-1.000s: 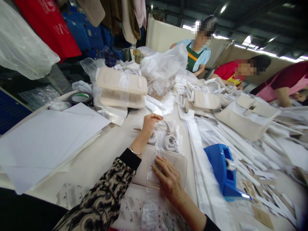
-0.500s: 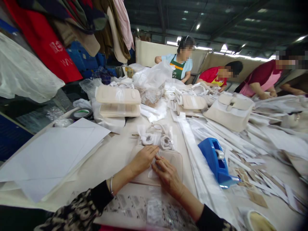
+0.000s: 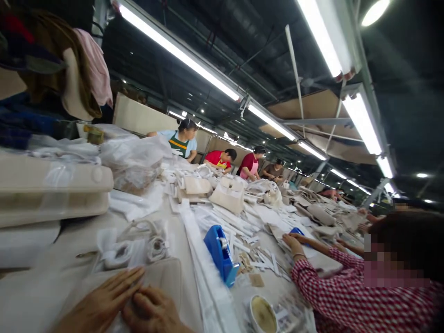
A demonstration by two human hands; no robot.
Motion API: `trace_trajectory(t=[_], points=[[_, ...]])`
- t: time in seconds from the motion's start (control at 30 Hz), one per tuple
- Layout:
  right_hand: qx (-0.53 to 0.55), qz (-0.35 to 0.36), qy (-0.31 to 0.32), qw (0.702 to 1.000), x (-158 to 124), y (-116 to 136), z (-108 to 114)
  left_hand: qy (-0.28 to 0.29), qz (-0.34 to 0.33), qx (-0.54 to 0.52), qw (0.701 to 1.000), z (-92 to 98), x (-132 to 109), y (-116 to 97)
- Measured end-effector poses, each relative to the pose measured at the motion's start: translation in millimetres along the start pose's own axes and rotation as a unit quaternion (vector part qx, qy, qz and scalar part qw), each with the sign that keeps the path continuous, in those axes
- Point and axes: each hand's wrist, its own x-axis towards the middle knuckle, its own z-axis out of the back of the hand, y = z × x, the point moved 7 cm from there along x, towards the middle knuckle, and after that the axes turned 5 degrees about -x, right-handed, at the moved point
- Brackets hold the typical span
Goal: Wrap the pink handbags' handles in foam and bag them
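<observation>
A beige handbag (image 3: 169,273) lies flat in front of me, at the lower left. Its handle and wrapped straps (image 3: 156,247) spread out beyond its far edge, covered in white wrapping and clear plastic. My left hand (image 3: 102,296) rests on the bag, fingers stretched out and lying flat side by side. Right beside it, my right hand (image 3: 154,307) presses on the bag with fingers curled in. Whatever is under or between those right fingers is hidden.
White strips (image 3: 204,277) run along the bag's right side. A blue tape dispenser (image 3: 217,254) and a round tub (image 3: 263,314) stand further right. Stacked beige bags (image 3: 52,185) are at left. A co-worker in a checked shirt (image 3: 333,296) works at right; other people stand across the table.
My view has swung up and to the right, so the hands and bag appear lower left. Both hands stay at the bag. The checked-shirt co-worker has come into view.
</observation>
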Motion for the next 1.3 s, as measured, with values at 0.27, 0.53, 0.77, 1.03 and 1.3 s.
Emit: trace_trajectory(t=[0.27, 0.53, 0.77, 1.03, 1.3], points=[[0.344, -0.053, 0.039, 0.936, -73, 24, 36, 0.142, 0.052, -0.077, 0.986, 24.1, 20, -29], [0.286, -0.038, 0.116, 0.95, -122, 72, 44, 0.146, 0.059, -0.085, 0.984, 17.7, 15, -29], [0.327, -0.107, -0.009, 0.939, -95, 75, 53, 0.143, 0.053, -0.076, 0.985, 20.0, 16, -31], [0.297, -0.097, -0.044, 0.949, -71, 83, 82, 0.147, 0.053, -0.073, 0.985, 16.3, 14, -31], [0.39, -0.187, -0.043, 0.901, -24, 26, 75, 0.144, 0.059, -0.079, 0.985, 19.8, 16, -32]])
